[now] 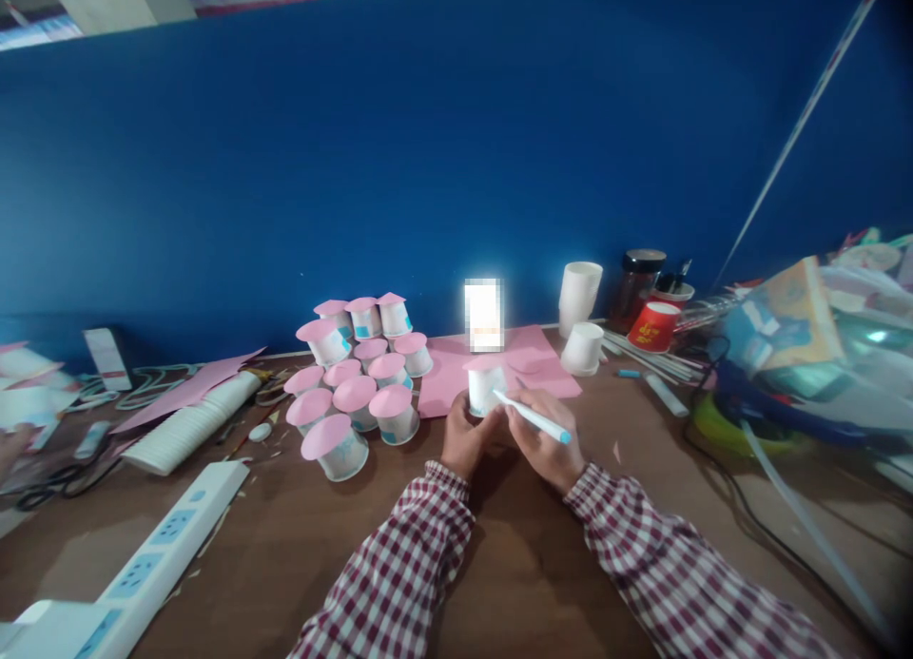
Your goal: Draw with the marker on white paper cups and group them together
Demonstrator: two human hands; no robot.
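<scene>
My left hand [467, 438] is closed around a white paper cup [486, 389] with a pink paper top. In my right hand [546, 440] is a white marker [536, 419] with a blue end, its tip at the side of the cup. Pink paper sheets [435, 383] lie flat behind and under the cup. To the left stand several upturned paper cups [343, 457] with pink cone tops and blue patches. On the right are a plain upturned cup [583, 348] and a taller stack of white cups [579, 293].
A white power strip [153, 554] and a long sleeve of stacked cups [192, 426] lie left. A red cup [654, 326], a dark-lidded jar [640, 279], a blue marker cap [629, 375] and a cluttered bag [774, 355] are right. Another person's hand [12, 450] shows far left.
</scene>
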